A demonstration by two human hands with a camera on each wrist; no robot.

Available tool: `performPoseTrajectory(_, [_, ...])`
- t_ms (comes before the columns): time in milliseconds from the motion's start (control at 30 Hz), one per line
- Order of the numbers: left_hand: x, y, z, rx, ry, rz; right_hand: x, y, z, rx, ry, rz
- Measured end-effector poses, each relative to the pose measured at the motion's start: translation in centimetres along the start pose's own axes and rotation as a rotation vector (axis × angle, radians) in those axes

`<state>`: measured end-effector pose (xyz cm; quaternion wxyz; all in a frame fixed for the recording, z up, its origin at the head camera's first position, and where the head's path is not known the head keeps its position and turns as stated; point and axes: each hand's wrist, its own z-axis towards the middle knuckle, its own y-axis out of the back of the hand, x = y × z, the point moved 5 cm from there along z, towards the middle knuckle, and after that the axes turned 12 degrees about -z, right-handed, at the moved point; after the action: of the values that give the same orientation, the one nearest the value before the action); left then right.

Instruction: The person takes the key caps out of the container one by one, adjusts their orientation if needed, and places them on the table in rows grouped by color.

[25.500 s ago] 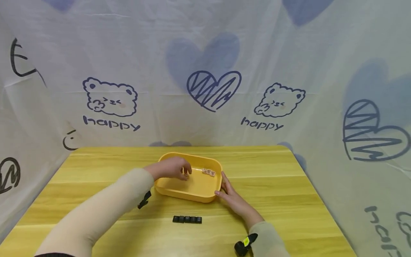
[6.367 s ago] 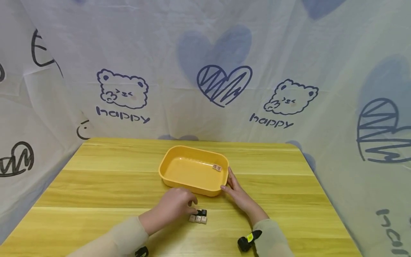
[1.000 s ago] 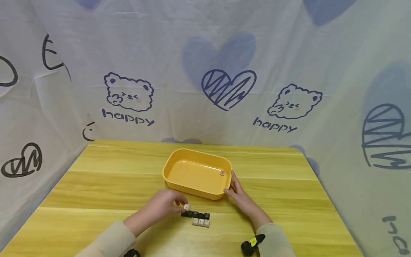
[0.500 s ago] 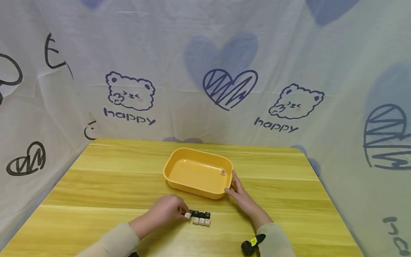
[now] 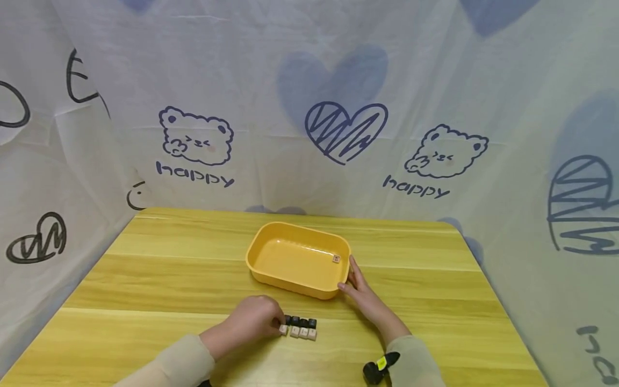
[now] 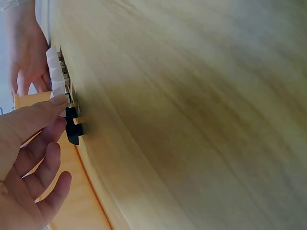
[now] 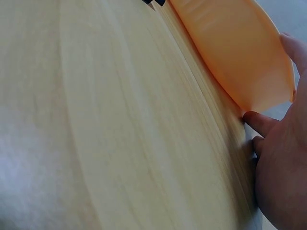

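Observation:
My left hand (image 5: 256,317) pinches a white keycap (image 5: 283,330) between thumb and fingertip, low at the table. That keycap is at the left end of a row of white keycaps (image 5: 303,333), a small gap from its neighbour. Right behind them runs a row of black keycaps (image 5: 303,323), its left end partly hidden by my fingers. In the left wrist view, black keycaps (image 6: 73,129) show beside my fingertips. My right hand (image 5: 366,301) holds the right end of a yellow tray (image 5: 285,263), thumb on the rim and fingers along the outer wall.
Inside the tray, one light keycap (image 5: 336,259) lies near the right wall. The wooden table (image 5: 169,279) reaches back to a white cloth (image 5: 261,161) printed with hearts and bears. A black wrist device (image 5: 374,371) sits at my right sleeve.
My left hand has brought the white keycap from behind the black row to the front row's left end. Much earlier, several light keycaps were in the tray. My right hand stays on it.

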<state>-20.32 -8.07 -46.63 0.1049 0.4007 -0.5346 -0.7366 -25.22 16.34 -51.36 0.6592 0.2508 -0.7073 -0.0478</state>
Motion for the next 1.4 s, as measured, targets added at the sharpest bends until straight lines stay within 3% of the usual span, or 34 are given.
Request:
performPoseTrajectory(167, [-0.3, -0.1, 0.1, -0.014, -0.037, 0.050, -0.1, 0.0, 0.1, -0.002, 0.002, -0.003])
performPoseTrajectory(567, [-0.5, -0.2, 0.2, 0.016, -0.013, 0.035, -0.1, 0.0, 0.2, 0.004, -0.002, 0.003])
performPoseTrajectory(800, [-0.9, 0.3, 0.4, 0.012, -0.046, 0.041, 0.0, 0.1, 0.0, 0.008, -0.035, -0.021])
performPoseTrajectory(1000, [-1.2, 2.0, 1.8, 0.016, -0.055, 0.044, -0.2, 0.4, -0.1, 0.002, -0.036, -0.049])
performPoseTrajectory(1233, [-1.5, 4.5, 3.9, -0.052, -0.085, 0.074, -0.1, 0.7, -0.3, -0.033, -0.036, -0.103])
performPoseTrajectory(1400, [-1.2, 5.7, 5.9, -0.043, -0.059, 0.083, 0.5, 1.1, -0.2, -0.073, -0.021, -0.153])
